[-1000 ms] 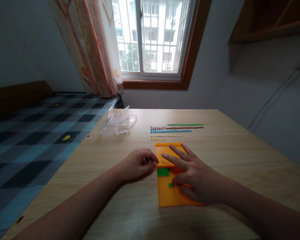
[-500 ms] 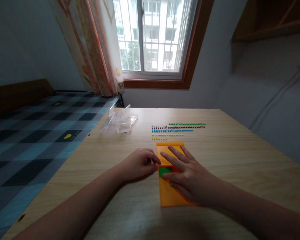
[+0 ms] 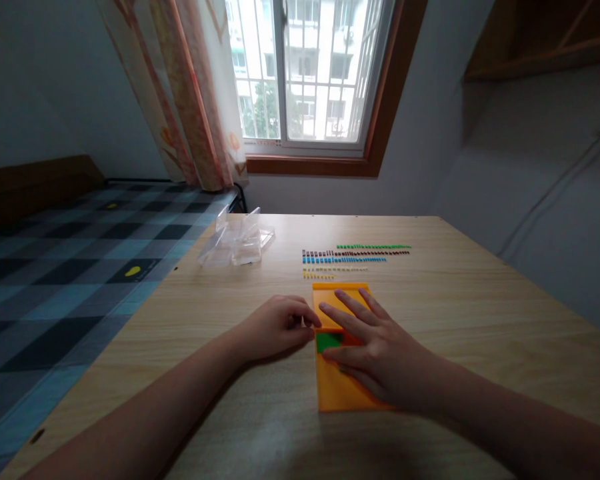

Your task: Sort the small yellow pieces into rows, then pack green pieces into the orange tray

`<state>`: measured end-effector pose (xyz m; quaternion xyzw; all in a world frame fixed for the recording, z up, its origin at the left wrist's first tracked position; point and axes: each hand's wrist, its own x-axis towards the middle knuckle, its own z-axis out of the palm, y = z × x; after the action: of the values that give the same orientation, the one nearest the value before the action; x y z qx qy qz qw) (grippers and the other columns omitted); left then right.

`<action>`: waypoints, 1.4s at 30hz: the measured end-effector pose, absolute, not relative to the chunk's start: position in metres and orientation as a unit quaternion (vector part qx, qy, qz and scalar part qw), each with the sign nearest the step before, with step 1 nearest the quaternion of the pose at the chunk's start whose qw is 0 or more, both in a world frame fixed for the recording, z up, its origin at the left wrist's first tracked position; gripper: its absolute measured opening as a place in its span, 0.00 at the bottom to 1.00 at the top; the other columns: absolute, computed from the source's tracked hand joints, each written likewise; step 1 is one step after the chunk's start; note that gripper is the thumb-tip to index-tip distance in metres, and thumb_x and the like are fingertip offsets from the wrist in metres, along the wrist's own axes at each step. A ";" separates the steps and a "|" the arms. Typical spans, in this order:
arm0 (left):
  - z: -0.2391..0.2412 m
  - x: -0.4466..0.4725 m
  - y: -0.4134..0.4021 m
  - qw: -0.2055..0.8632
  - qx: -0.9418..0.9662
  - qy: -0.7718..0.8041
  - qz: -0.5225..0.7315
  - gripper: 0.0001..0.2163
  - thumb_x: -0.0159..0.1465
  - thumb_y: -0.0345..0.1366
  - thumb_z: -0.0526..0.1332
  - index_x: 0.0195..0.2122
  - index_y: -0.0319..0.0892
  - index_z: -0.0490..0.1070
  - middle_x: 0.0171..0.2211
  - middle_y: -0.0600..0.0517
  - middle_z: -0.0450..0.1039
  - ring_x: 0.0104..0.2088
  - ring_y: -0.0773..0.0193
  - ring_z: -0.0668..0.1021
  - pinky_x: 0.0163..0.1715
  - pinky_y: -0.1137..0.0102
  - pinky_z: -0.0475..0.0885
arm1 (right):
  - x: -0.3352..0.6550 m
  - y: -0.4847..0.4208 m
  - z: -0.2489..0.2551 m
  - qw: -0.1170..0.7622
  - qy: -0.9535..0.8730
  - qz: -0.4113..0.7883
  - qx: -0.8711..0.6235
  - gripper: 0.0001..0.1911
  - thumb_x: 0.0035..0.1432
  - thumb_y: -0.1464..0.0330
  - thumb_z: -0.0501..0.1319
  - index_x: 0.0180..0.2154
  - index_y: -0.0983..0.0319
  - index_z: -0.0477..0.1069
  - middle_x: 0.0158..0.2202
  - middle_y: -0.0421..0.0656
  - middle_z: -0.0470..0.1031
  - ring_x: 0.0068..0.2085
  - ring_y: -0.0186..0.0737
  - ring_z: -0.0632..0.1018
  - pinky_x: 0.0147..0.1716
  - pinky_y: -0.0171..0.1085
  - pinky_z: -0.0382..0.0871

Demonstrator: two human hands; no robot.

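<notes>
- The right hand (image 3: 380, 350) lies flat, fingers spread, on the orange tray (image 3: 337, 390), gripping nothing.
- The left hand (image 3: 275, 327) is loosely curled, fingertips at the tray's left edge; whether it pinches anything cannot be told.
- The tray rests on the counter (image 3: 455, 300), a green piece (image 3: 326, 342) on it.
- Rows of small coloured pieces (image 3: 353, 257) lie beyond the tray.

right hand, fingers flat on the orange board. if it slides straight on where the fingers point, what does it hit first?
The right hand points up-left across the orange board. First in line is probably the left hand, curled at the board's left edge; a slightly steeper line would lead to the rows of small coloured pieces.
</notes>
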<state>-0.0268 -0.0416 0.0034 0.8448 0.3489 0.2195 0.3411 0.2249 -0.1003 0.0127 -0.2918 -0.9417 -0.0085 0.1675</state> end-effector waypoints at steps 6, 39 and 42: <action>0.005 -0.027 -0.042 0.336 0.845 0.352 0.220 0.08 0.59 0.29 0.63 0.38 0.42 0.81 0.33 0.51 0.76 0.29 0.69 0.74 0.30 0.74 0.68 | 0.234 -0.100 0.025 0.181 -0.941 -0.006 -0.284 0.12 0.60 0.68 0.64 0.45 0.51 0.81 0.72 0.44 0.56 0.73 0.59 0.49 0.69 0.64 0.39; 0.006 -0.026 -0.045 0.331 0.848 0.348 0.223 0.09 0.59 0.28 0.62 0.37 0.41 0.81 0.33 0.51 0.76 0.29 0.69 0.74 0.30 0.74 0.68 | 0.239 -0.096 0.032 0.157 -0.955 0.018 -0.250 0.13 0.57 0.70 0.64 0.42 0.51 0.83 0.72 0.38 0.55 0.73 0.58 0.47 0.69 0.64 0.34; 0.006 -0.026 -0.045 0.329 0.850 0.348 0.219 0.09 0.60 0.29 0.62 0.38 0.41 0.81 0.32 0.52 0.76 0.29 0.69 0.74 0.30 0.74 0.68 | 0.241 -0.094 0.031 0.148 -0.961 0.023 -0.232 0.13 0.56 0.70 0.65 0.41 0.51 0.83 0.72 0.36 0.55 0.73 0.60 0.48 0.69 0.64 0.31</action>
<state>-0.0260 -0.0449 0.0060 0.8498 0.3481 0.2193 0.3294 0.2414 -0.0940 0.0307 -0.2320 -0.9611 0.0234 0.1482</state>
